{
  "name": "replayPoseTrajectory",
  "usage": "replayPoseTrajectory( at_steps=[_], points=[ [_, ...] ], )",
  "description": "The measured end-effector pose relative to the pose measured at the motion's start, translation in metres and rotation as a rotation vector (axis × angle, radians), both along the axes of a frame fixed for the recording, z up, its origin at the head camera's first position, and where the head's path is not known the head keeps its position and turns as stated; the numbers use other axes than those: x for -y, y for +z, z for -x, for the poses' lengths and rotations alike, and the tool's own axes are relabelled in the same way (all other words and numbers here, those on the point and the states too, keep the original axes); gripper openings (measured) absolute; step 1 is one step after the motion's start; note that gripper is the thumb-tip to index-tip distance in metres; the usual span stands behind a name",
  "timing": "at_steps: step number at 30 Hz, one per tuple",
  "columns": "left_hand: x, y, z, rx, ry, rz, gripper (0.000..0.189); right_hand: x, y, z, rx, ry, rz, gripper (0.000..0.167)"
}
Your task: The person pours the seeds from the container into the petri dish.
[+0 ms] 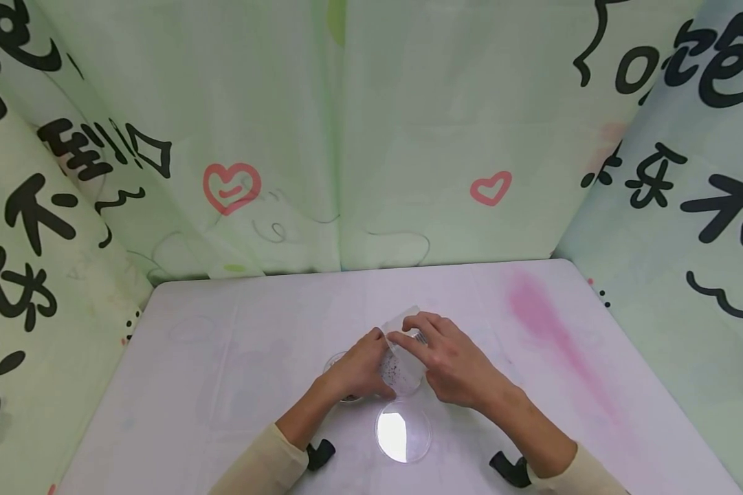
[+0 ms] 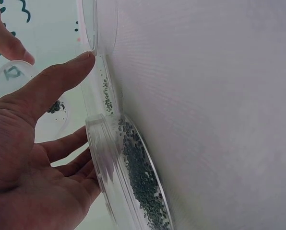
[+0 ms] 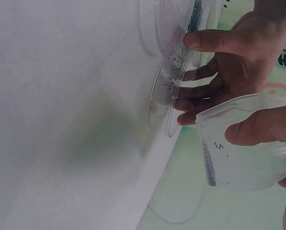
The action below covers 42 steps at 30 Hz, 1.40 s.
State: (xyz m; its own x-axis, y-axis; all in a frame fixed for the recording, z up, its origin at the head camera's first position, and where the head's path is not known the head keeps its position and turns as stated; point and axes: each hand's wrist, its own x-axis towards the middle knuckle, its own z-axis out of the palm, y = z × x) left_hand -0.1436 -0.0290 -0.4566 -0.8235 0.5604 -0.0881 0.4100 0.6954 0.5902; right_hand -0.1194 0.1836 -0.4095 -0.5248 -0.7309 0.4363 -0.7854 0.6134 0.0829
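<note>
My right hand (image 1: 464,361) pinches a clear zip bag (image 3: 248,165) between thumb and fingers, tilted over the middle petri dish (image 1: 402,375). Small dark granules lie in the bag, and some are scattered across that dish. Around the dish's rim my left hand (image 1: 361,368) holds on, its thumb (image 3: 215,40) at the near edge and its fingers along the far side. A second petri dish (image 2: 148,187), with a thick layer of dark granules, stands left of it, mostly behind my left hand in the head view. Nearest me lies a clear round dish (image 1: 414,433) reflecting light.
The dishes sit close together on a white-covered table (image 1: 253,344) with a pink smear (image 1: 544,316) at right. Pale cloth curtains (image 1: 408,137) with black writing and hearts enclose the back and both sides.
</note>
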Motion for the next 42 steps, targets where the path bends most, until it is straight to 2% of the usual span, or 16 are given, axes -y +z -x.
replayPoseTrajectory(
  at_steps=[11,22,32,42],
  points=[
    [-0.0003,-0.0001,0.0024,-0.016,-0.013,0.003,0.093,0.0009,-0.0004,-0.0006,-0.032,-0.006,-0.011,0.073],
    [0.0001,0.0018,0.0013,0.024,0.012,-0.019,0.083,0.0011,0.0015,-0.0019,-0.060,-0.003,-0.032,0.070],
    [0.0003,-0.0003,0.0006,0.048,0.036,-0.036,0.087,0.0008,0.0021,-0.0030,-0.083,-0.001,-0.066,0.074],
    [0.0007,-0.0015,0.0003,0.035,0.025,-0.034,0.089,0.0006,0.0015,-0.0033,-0.113,0.006,-0.073,0.073]
  ],
)
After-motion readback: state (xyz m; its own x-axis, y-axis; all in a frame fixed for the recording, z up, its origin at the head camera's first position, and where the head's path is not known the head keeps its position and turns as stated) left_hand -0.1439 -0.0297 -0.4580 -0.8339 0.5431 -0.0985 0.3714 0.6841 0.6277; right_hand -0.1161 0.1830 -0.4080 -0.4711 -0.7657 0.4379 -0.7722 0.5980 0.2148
